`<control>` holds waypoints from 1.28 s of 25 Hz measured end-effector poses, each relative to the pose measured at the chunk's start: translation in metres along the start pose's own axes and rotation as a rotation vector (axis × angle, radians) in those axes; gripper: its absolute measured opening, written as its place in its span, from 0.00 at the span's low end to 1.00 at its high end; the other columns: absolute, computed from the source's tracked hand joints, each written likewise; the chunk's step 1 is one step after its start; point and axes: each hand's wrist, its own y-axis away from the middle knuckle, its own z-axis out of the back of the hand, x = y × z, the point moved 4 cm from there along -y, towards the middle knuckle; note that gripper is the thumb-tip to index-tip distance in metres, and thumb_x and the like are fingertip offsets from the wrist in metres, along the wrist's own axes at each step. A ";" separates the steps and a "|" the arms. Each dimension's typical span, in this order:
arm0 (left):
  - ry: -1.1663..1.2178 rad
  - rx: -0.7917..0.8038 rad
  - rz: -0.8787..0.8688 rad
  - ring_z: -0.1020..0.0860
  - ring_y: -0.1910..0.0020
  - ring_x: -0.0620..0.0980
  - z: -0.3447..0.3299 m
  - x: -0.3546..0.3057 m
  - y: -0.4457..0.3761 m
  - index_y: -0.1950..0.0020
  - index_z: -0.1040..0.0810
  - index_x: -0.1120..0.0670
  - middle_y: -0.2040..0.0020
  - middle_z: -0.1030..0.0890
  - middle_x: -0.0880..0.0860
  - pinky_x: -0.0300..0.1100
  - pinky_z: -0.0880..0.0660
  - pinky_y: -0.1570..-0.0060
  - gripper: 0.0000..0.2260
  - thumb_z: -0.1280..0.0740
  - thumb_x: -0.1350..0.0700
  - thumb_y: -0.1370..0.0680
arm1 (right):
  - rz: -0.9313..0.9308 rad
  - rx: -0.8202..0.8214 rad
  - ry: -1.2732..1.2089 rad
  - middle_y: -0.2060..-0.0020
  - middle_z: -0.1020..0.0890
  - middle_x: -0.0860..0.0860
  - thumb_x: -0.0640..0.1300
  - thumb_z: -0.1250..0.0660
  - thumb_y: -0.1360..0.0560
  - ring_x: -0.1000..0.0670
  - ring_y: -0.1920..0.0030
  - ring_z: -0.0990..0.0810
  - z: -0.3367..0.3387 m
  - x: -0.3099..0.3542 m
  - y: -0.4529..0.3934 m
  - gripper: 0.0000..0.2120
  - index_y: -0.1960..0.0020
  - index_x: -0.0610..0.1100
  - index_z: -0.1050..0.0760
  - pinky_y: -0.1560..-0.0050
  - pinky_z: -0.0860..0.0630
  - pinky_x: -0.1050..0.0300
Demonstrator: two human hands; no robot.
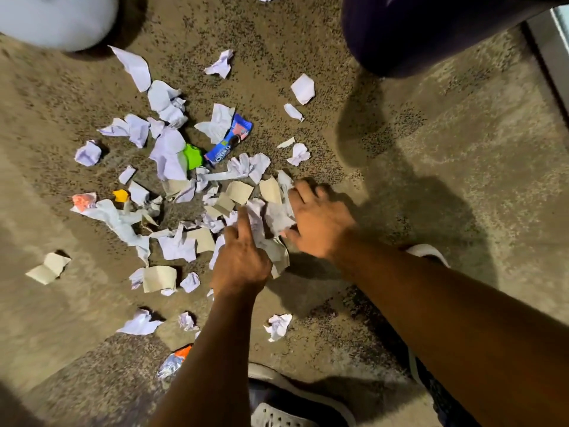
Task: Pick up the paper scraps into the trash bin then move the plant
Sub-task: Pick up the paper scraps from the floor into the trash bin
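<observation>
On the floor point(462, 149), both hands' fingers point(303, 195) curl round crumpled paper scraps point(277, 217); fingertips buried, grip unclear.

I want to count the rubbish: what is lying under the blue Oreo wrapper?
The Oreo wrapper overlaps the edge of a white paper scrap at its upper left; elsewhere bare floor shows around it. Anything directly beneath the wrapper is covered, so I cannot tell.

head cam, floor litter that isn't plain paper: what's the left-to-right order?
Orange-and-white wrapper scrap → small yellow scrap → crumpled silver-and-orange foil wrapper → bright green scrap → blue Oreo biscuit wrapper.
</observation>
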 end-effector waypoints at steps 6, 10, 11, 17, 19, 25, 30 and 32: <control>-0.225 0.083 -0.002 0.24 0.39 0.65 -0.028 -0.002 0.008 0.23 0.43 0.54 0.27 0.36 0.61 0.54 0.24 0.44 0.27 0.39 0.58 0.21 | 0.095 0.147 0.067 0.31 0.38 0.42 0.36 0.41 0.22 0.42 0.35 0.28 -0.026 0.017 -0.002 0.23 0.28 0.41 0.39 0.41 0.24 0.49; -0.118 0.136 -0.024 0.23 0.41 0.63 -0.037 -0.009 0.017 0.28 0.35 0.54 0.30 0.31 0.58 0.54 0.25 0.48 0.23 0.38 0.61 0.22 | 0.076 0.190 0.021 0.35 0.32 0.44 0.34 0.41 0.23 0.41 0.41 0.21 -0.023 0.009 0.008 0.19 0.33 0.41 0.33 0.41 0.24 0.47; -0.081 0.138 -0.028 0.22 0.41 0.63 -0.038 -0.011 0.022 0.27 0.34 0.53 0.31 0.30 0.58 0.54 0.24 0.47 0.23 0.38 0.61 0.23 | 0.070 0.194 -0.013 0.35 0.31 0.44 0.34 0.40 0.24 0.41 0.41 0.22 -0.020 0.007 0.012 0.20 0.33 0.42 0.33 0.41 0.25 0.46; 0.278 -0.032 0.098 0.21 0.43 0.58 0.012 -0.047 0.062 0.33 0.26 0.54 0.38 0.23 0.57 0.49 0.23 0.45 0.24 0.37 0.69 0.27 | -0.011 0.154 -0.169 0.32 0.32 0.48 0.33 0.38 0.24 0.42 0.37 0.24 0.025 -0.007 0.061 0.23 0.31 0.44 0.34 0.38 0.25 0.46; 0.337 -0.065 0.151 0.21 0.46 0.55 0.040 -0.063 0.070 0.37 0.25 0.55 0.41 0.21 0.56 0.45 0.23 0.49 0.19 0.35 0.68 0.26 | -0.023 0.059 -0.211 0.31 0.33 0.49 0.34 0.39 0.23 0.42 0.39 0.23 0.048 -0.010 0.079 0.22 0.31 0.46 0.35 0.41 0.24 0.46; 0.540 -0.244 0.193 0.21 0.43 0.52 0.141 -0.119 0.085 0.30 0.26 0.59 0.41 0.20 0.52 0.42 0.26 0.41 0.22 0.30 0.63 0.25 | 0.074 -0.281 -0.209 0.37 0.30 0.52 0.37 0.35 0.25 0.48 0.48 0.19 0.134 -0.015 0.132 0.22 0.35 0.50 0.36 0.53 0.18 0.51; 0.738 -0.409 0.168 0.20 0.45 0.53 0.237 -0.186 0.088 0.29 0.28 0.60 0.40 0.19 0.55 0.40 0.25 0.50 0.22 0.32 0.64 0.23 | 0.137 -0.543 -0.217 0.38 0.26 0.50 0.40 0.38 0.23 0.46 0.47 0.19 0.223 -0.026 0.169 0.16 0.36 0.48 0.29 0.51 0.19 0.50; 0.780 -0.447 0.115 0.19 0.48 0.53 0.270 -0.220 0.085 0.29 0.29 0.61 0.36 0.20 0.57 0.35 0.22 0.57 0.23 0.32 0.63 0.24 | 0.151 -0.655 -0.221 0.41 0.23 0.48 0.41 0.40 0.24 0.45 0.51 0.18 0.267 -0.036 0.185 0.15 0.39 0.47 0.25 0.55 0.18 0.50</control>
